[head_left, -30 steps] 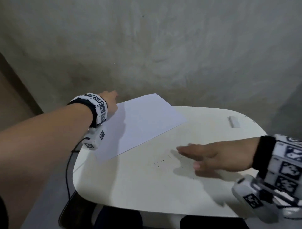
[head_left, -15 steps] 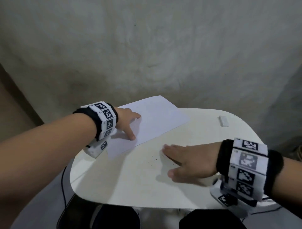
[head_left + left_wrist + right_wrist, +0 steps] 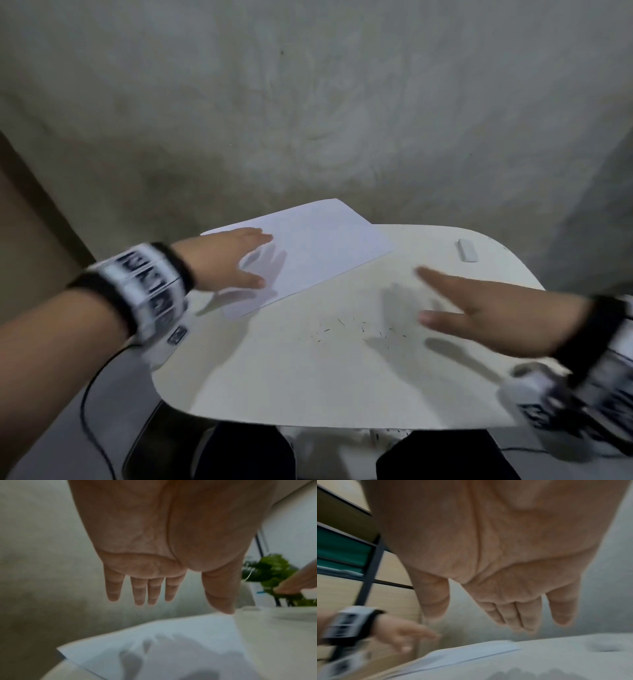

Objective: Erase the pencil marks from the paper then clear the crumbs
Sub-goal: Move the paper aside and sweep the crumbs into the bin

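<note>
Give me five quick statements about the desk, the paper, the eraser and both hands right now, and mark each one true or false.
1. The right hand grips the eraser. False: the eraser lies alone near the far right edge of the table, and the hand holds nothing.
2. The left hand is over the near corner of the paper, fingers straight. True.
3. Dark crumbs lie on the table, off the paper. True.
4. The paper is crumpled into a ball. False: it lies flat.
5. The crumbs are beyond the paper, by the wall. False: they are nearer the person than the paper.
</note>
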